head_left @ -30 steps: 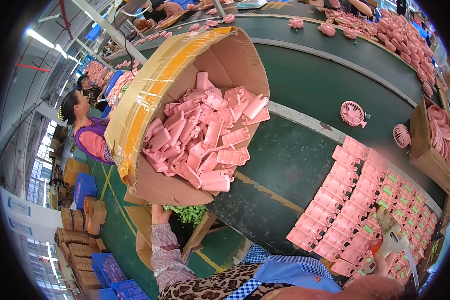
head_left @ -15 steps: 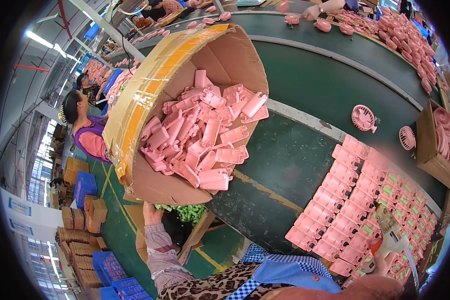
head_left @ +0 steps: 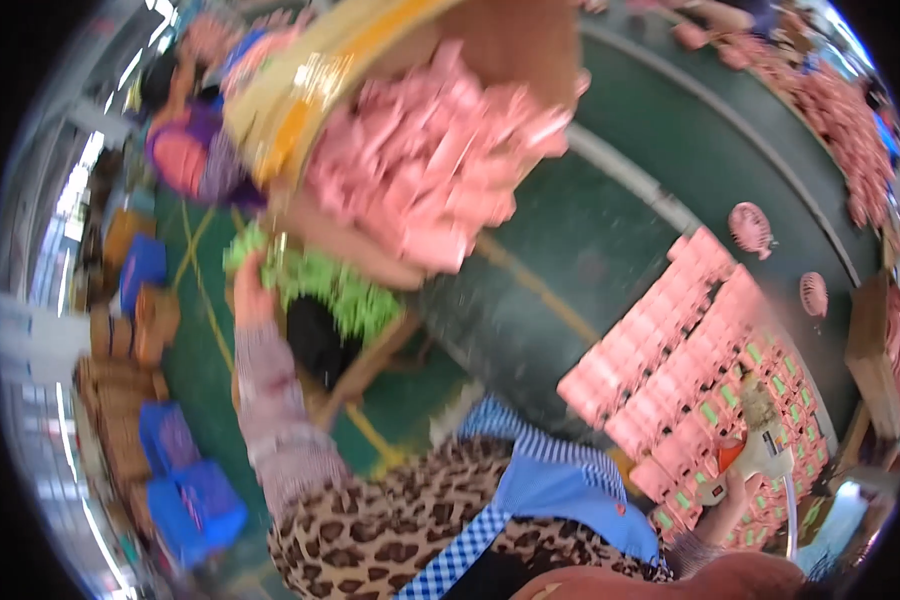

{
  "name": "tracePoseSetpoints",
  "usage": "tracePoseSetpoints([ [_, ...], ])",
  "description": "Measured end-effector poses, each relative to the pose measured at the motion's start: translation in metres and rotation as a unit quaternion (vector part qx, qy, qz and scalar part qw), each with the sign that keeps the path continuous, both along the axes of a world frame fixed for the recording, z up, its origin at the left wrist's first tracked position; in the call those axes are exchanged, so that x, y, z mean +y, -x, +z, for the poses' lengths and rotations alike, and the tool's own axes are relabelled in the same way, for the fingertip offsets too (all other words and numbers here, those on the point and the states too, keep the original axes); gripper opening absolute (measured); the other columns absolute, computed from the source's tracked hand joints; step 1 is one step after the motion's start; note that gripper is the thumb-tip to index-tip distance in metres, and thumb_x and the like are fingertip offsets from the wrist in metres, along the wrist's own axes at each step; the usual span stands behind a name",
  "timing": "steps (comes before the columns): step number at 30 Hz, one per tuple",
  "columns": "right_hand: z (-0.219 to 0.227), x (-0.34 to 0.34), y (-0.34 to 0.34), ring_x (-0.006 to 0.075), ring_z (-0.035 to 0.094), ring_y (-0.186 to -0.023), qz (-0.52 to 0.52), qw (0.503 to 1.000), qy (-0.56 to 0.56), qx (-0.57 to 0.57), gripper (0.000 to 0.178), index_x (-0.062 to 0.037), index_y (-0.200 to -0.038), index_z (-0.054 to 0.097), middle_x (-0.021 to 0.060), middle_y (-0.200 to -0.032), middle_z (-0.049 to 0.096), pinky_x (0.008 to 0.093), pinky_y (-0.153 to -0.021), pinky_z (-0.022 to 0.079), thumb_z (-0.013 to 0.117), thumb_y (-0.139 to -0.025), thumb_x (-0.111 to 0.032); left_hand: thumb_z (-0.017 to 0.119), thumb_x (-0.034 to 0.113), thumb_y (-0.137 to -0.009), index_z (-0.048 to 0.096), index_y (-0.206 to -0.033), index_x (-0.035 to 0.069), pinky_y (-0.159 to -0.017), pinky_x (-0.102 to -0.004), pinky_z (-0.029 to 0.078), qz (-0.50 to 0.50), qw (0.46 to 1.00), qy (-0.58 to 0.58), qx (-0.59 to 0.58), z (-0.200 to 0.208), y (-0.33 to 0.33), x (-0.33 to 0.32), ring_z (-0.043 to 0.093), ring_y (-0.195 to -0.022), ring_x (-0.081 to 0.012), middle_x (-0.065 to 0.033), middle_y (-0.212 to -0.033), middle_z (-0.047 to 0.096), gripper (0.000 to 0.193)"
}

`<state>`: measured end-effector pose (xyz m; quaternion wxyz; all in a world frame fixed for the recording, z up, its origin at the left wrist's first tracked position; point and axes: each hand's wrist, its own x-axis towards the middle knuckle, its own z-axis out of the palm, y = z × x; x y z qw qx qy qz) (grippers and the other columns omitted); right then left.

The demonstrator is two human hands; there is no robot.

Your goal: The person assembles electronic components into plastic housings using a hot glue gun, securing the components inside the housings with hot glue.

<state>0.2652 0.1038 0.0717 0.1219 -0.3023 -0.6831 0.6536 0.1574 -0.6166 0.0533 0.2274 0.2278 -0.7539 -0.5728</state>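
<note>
My left hand [head_left: 254, 285] reaches to a heap of small green pieces [head_left: 345, 295] in an open box below the big carton. Its fingers are smeared by motion, and whether they grip a piece is hidden. In my right hand [head_left: 732, 497] is a white glue gun [head_left: 767, 455] with an orange trigger, a stained front end and a pale cord. It hangs over rows of pink plastic half-shells [head_left: 685, 375] laid on the green belt. Many shells near the gun carry a green piece; those farther left are bare.
A tilted carton [head_left: 250, 120] full of loose pink shells [head_left: 430, 150] stands at the belt's left. Pink fan heads [head_left: 750, 230] lie on the far belt. A carton of pink parts [head_left: 870, 345] is at right. A person in purple [head_left: 185, 155] works at left.
My view has shifted, and the carton appears higher. My left hand has moved left and away from the carton's underside, exposing more green pieces. The glue gun stays in my right hand.
</note>
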Motion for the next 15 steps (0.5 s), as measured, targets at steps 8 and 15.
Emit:
tracePoseSetpoints([
  [8, 0.018, -0.027, 0.019, 0.0142, 0.054, -0.091, 0.039, 0.999, -0.011, 0.015, 0.043, 0.0005, -0.120, 0.046, 0.0100, -0.109, 0.057, 0.0260, -0.075, 0.043, 0.054, -0.082, -0.017, 0.059, 0.004, -0.085, 0.049, -0.100, -0.004, -0.051, -0.0296, 0.050, -0.003, 0.923, -0.378, 0.068, 0.063, 0.041, -0.006, 0.062, -0.084, -0.0349, -0.0226, -0.094, 0.061, 0.020],
  [15, 0.013, -0.012, -0.002, 0.0181, 0.054, -0.101, 0.068, 0.997, -0.008, 0.036, 0.048, 0.0019, -0.126, 0.043, 0.0107, -0.110, 0.058, 0.0293, -0.087, 0.042, 0.053, -0.082, -0.017, 0.059, 0.005, -0.085, 0.049, -0.102, -0.006, -0.052, -0.0282, 0.051, -0.035, 0.923, -0.371, 0.093, 0.116, 0.043, -0.023, 0.061, -0.074, -0.0294, -0.0261, -0.097, 0.060, 0.022],
])
